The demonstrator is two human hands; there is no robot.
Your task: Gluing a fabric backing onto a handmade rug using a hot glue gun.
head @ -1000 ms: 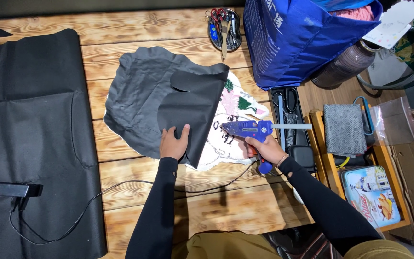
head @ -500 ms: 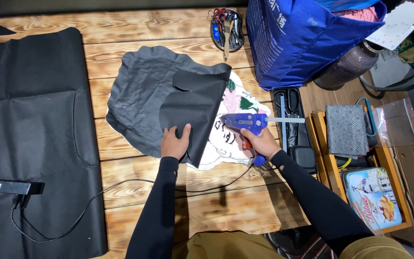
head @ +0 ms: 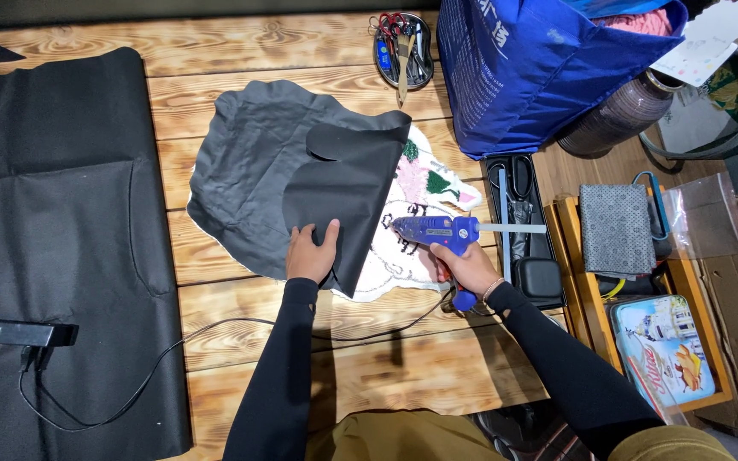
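My right hand (head: 463,266) grips a blue hot glue gun (head: 433,231), its nozzle pointing left at a white tufted rug piece (head: 424,183) with pink and green patterns. A white glue stick juts out of the gun's back. My left hand (head: 311,253) pins down the lower edge of a folded-back black fabric backing (head: 343,192), which covers most of the rug. The rest of the grey-black backing (head: 245,166) lies flat to the left. The gun's black cord (head: 215,329) trails left across the wooden table (head: 241,43).
A large black cloth (head: 53,222) covers the table's left side. A tray of scissors (head: 399,47) sits at the back, beside a blue bag (head: 540,68). To the right are a black case with scissors (head: 514,196), a wooden tray (head: 685,282) and a printed tin (head: 664,350).
My right hand has carried the glue gun a little up and left, closer to the folded edge of the backing. The left hand stays on the fabric.
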